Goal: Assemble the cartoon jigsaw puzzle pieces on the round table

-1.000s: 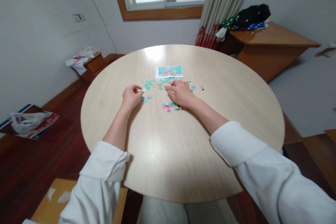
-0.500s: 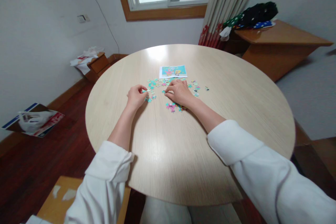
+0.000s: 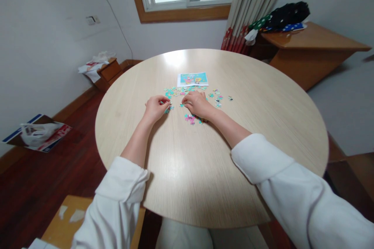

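Observation:
Loose jigsaw puzzle pieces (image 3: 175, 92), mostly teal with some pink and yellow, lie spread across the middle of the round table (image 3: 187, 171). My left hand (image 3: 157, 108) is closed in a pinch at the left of the spread, with a small puzzle piece at its fingertips. Opposite it, my right hand (image 3: 198, 104) has thumb and forefinger closed on a teal puzzle piece (image 3: 182, 105) at the tabletop. A joined pink and teal cluster (image 3: 191, 118) lies just below my right hand, which partly hides it. Behind the pieces rests the picture sheet (image 3: 193, 79).
A few stray pieces (image 3: 230, 98) lie to the right. Beyond the table stand a wooden desk (image 3: 315, 39) with cloths on it and a curtain (image 3: 251, 4) beside the window. A wooden stool (image 3: 67, 218) is at the lower left.
My left hand has moved slightly right, toward my right hand. My right hand has shifted a little left and stays low over the pieces.

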`<state>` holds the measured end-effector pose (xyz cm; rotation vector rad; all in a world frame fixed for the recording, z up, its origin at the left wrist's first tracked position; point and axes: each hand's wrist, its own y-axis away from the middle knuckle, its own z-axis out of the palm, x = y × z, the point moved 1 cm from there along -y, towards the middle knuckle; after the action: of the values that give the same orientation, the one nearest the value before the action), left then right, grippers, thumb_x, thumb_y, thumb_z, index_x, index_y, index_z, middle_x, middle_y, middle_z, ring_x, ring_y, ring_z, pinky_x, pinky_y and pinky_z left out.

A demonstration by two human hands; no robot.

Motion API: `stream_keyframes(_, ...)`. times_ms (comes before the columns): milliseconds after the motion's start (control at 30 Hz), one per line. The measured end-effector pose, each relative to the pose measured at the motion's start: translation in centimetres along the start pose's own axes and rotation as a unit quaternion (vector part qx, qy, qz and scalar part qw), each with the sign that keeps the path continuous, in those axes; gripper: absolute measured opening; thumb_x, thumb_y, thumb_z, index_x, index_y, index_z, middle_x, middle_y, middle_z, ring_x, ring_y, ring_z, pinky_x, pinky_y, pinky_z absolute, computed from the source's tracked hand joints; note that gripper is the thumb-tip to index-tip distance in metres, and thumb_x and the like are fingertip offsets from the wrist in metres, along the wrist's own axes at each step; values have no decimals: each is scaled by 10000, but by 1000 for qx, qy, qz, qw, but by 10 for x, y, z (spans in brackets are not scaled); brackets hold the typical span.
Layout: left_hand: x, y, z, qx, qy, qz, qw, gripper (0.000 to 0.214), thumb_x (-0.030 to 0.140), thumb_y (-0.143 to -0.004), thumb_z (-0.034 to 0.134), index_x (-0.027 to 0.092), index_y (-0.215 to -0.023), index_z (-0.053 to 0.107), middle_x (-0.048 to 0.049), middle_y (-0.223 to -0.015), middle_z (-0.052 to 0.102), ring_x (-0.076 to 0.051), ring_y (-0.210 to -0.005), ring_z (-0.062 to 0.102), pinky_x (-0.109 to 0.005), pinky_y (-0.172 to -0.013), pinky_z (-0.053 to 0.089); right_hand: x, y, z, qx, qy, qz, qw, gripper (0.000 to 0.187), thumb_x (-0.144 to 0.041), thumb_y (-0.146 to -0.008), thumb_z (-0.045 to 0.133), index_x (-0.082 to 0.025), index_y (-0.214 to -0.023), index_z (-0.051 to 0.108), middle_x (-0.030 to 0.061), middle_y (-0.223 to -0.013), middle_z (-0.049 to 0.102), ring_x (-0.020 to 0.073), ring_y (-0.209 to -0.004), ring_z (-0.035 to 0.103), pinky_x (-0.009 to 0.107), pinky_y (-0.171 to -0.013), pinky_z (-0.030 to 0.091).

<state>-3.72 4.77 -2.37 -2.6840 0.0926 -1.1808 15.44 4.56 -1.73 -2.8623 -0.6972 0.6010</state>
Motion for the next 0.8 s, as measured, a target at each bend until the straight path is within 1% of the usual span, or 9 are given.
stream_keyframes(100,1,1,0,1,-1,3,1000,144,273,-715,654,181,-792,735,-66,-828,735,-191,-785,610,-328,-771,432,-1,1,-2,-4,9,3,1000,202,-173,-893,541,-187,-989,718,124,-1106,665,288,-1127,513,413,-895,281)
stream_keyframes(200,1,0,-2,21,-7,-7,1000,141,261,-728,632,178,-780,734,-64,-801,730,-196,-790,615,-334,-777,435,-2,1,-3,-7,18,4,1000,192,-171,-891,541,-184,-952,722,128,-1099,666,295,-1123,515,423,-900,280)
stream_keyframes(333,2,0,-2,36,-11,-13,999,155,251,-748,603,174,-782,733,-62,-789,725,-191,-777,615,-328,-766,436,-4,0,-3,-24,30,15,999,196,-155,-888,534,-180,-985,702,134,-1125,647,303,-1134,498,424,-893,288)
stream_keyframes(467,7,3,-1,10,-18,1,1000,154,260,-749,612,180,-805,731,-56,-808,727,-180,-763,606,-327,-770,430,-4,1,-3,-38,40,12,998,197,-150,-890,524,-179,-1013,676,142,-1143,627,305,-1138,485,423,-891,297)
stream_keyframes(633,21,10,-2,-27,-55,26,998,152,271,-764,631,183,-832,735,-54,-815,722,-182,-760,606,-355,-798,405,-1,1,-2,-31,36,-7,999,185,-142,-885,531,-178,-1030,640,139,-1133,633,299,-1127,489,407,-882,301)
stream_keyframes(800,31,16,1,-62,-99,51,992,161,292,-796,645,193,-888,733,-55,-874,723,-197,-822,615,-373,-835,376,0,0,-1,-13,1,-22,1000,154,-125,-861,542,-178,-975,631,109,-1037,666,269,-1064,525,378,-871,304)
